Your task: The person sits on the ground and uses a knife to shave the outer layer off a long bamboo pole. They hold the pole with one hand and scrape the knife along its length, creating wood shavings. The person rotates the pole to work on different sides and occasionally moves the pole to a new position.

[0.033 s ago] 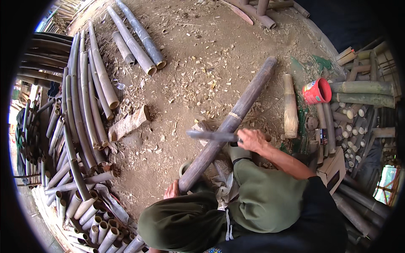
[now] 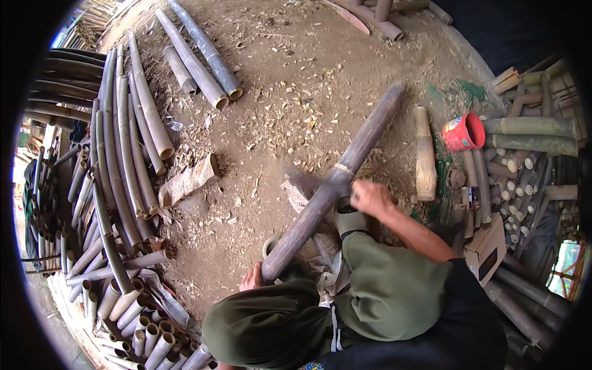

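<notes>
Trousers of olive green point(image 2: 394, 287) come first, and just past them the left hand point(image 2: 251, 277) sits against the near end of a bamboo pole point(image 2: 302, 233); much of that hand is hidden, so I cannot tell whether it grips or only steadies. The pole slants up and away to the right, crossing above a pale log point(image 2: 296, 196) on the dirt. Thick and dark-skinned, it looks stiff and fairly weighty, tough rather than fragile, and its round wall might roll under a loose palm; I'd hold it by the near end, well away from the edge. The right hand point(image 2: 372, 198) is closed around the grip end of a long blade point(image 2: 311, 180), which is blurred across the pole just below a pale ring point(image 2: 341, 168). Off to the right, a cardboard box point(image 2: 487, 246) shows a dark opening, its contents out of my sight. Farther along, a red bucket point(image 2: 457, 134) turns its mouth toward greenish bamboo point(image 2: 530, 127); I can make out only its red inner wall. Beyond, loose poles point(image 2: 192, 60) lie on chip-strewn ground point(image 2: 296, 117).
</notes>
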Available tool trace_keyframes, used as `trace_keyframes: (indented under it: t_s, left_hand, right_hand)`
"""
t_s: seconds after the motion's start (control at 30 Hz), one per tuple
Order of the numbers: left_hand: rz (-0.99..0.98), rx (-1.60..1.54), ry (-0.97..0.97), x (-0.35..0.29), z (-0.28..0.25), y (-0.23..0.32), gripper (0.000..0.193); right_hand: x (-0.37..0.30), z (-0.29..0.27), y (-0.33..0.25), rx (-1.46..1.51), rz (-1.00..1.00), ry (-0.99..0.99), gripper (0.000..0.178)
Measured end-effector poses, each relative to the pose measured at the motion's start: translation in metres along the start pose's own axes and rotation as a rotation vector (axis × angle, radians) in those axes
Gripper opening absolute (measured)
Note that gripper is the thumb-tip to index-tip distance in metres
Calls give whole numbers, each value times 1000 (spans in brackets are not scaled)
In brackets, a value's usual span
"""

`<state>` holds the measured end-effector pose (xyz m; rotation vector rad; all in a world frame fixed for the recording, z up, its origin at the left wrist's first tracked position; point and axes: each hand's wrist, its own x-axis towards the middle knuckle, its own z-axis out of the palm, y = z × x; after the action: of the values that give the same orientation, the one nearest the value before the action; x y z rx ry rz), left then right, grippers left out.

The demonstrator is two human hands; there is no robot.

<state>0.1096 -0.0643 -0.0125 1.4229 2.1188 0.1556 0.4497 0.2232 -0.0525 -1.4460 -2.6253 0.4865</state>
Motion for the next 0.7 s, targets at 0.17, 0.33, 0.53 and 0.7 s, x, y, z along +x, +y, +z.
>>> trace_keyframes:
  t_s: [0.17, 0.33, 0.53, 0.7]
  left_hand:
    - [-22, -55, -43, 0, -8, -6, 67]
    - [-108, -51, -303, 16, -18, -6, 76]
    - [-131, -155, -459, 23, -52, 12, 75]
    - [-4, -65, -318, 17, -16, -18, 90]
  right_hand:
    - [22, -13, -4, 70, 163, -14, 29]
    - [26, 6, 9, 102, 464, 169, 30]
    - [7, 1, -5, 99, -6, 30, 27]
    - [27, -4, 4, 129, 328, 74, 27]
